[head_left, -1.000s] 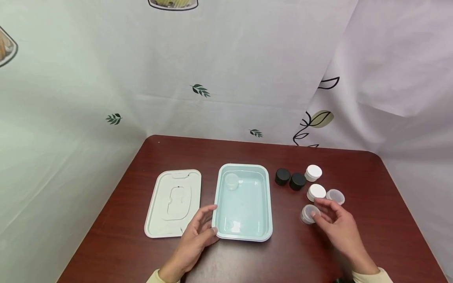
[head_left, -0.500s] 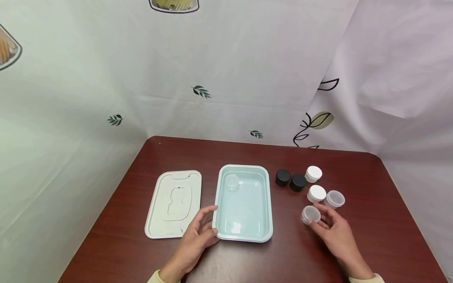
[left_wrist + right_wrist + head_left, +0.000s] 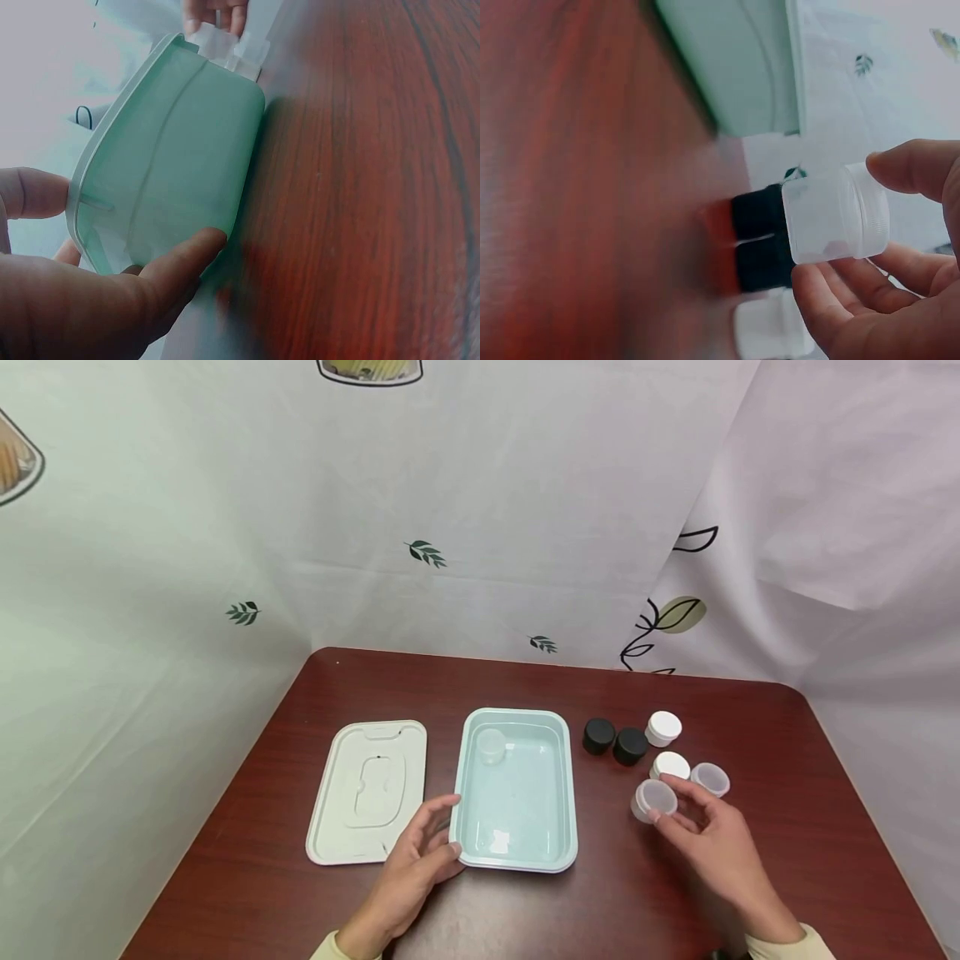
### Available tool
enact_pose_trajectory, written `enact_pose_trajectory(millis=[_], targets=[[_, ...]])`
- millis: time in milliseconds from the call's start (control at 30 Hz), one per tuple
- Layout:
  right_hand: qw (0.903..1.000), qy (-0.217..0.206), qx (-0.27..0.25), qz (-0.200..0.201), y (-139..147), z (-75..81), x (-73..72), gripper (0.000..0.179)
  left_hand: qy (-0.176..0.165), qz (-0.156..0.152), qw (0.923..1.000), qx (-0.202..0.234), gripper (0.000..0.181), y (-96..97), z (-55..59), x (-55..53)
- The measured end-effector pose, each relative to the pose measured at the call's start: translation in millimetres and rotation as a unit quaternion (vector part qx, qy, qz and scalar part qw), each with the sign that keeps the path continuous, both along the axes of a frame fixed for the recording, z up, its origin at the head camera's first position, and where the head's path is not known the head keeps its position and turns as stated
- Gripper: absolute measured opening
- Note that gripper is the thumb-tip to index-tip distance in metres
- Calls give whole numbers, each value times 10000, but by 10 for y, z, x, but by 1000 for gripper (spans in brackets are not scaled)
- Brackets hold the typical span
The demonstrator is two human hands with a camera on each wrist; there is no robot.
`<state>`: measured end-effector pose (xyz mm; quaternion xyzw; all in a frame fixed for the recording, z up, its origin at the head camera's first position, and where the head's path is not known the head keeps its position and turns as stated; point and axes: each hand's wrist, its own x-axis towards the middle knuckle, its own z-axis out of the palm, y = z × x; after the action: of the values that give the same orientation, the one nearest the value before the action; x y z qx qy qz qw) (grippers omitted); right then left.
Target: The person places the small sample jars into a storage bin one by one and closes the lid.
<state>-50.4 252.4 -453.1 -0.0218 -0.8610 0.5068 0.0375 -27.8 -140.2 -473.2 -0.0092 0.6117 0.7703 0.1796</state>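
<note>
My right hand pinches a clear plastic jar between thumb and fingers. The right wrist view shows the jar capped with a translucent lid, its base apparently off the table. At the near left corner of a pale blue-green tub, my left hand grips the side; in the left wrist view the thumb lies along the outer wall and a finger touches the rim. Inside the tub, at the far left, stands another clear jar.
Left of the tub lies a white lid. Right of it stand two black jars, a white jar, a nearer white jar and a clear jar. A patterned white cloth hangs behind the brown table.
My right hand has taken the clear jar up slightly from the table, and it now sits a little farther back and left in view. The left hand and tub have stayed put.
</note>
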Motion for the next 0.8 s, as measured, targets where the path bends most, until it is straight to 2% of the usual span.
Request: enact_pose_trajectory(millis=[233, 500, 800], targets=[[9978, 404, 134, 499, -105, 225, -80, 51, 8, -1, 10000, 7, 66, 3, -6, 5], [9947, 449, 144, 914, -284, 407, -231, 53, 53, -23, 9999, 94, 65, 15, -4, 16], [9908, 539, 84, 1238, -537, 485, -446, 52, 60, -4, 9999, 96, 64, 31, 16, 28]])
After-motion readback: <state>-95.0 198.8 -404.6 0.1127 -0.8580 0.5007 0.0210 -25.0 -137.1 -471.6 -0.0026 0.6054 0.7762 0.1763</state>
